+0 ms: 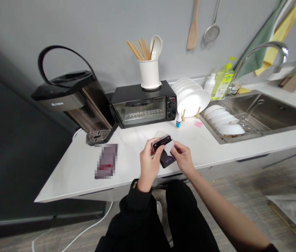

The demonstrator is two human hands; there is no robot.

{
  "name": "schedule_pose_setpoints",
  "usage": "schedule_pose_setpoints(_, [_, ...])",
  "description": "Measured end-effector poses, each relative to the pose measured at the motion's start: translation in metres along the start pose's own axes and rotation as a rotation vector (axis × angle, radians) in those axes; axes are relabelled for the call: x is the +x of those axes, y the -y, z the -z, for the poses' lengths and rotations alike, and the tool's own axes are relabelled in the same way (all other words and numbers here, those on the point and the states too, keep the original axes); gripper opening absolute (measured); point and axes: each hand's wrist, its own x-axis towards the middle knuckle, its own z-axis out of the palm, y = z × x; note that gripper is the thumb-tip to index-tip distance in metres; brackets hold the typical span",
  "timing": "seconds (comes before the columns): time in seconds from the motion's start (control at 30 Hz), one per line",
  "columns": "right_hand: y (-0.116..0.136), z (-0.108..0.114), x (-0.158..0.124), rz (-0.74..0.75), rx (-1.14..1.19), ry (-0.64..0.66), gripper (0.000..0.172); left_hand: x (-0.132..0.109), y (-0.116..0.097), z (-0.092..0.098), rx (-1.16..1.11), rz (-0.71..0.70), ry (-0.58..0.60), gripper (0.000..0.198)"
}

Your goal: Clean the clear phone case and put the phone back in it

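Over the front of the counter, my left hand (149, 157) grips a small dark, phone-like slab (161, 140) with a pale shiny edge. The thumb lies across its near side. From the right, my right hand (182, 156) pinches a small white piece (169, 147), like a wipe or paper, against the slab. Just below them is a dark flat piece with purple marks (167, 161); whether it is joined to the slab I cannot tell. Farther left lies a flat purplish-grey item (106, 161), blurred out by pixels.
A black toaster oven (144, 111) carries a white holder (149, 72) of chopsticks. At left stands a dark drink dispenser (77, 101). A small white-and-blue bottle (178, 121), pink paper (198, 124) and racked plates (194, 101) are behind my hands. The sink (271, 106) is right.
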Motion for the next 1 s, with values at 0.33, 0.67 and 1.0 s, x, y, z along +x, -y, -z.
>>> schedule_pose_setpoints(0.33, [0.002,0.013,0.01,0.028,0.04,-0.188,0.04,-0.04,0.022,0.015,0.008,0.31,0.463,0.051])
schedule_pose_setpoints(0.67, [0.03,0.062,0.029,0.087,-0.611,0.475,0.028,0.0,0.029,0.048,0.206,0.192,0.256,0.026])
schedule_pose_setpoints(1.0, [0.034,0.031,0.016,0.582,-1.103,0.492,0.033,-0.012,0.022,0.038,0.437,-0.05,0.159,0.012])
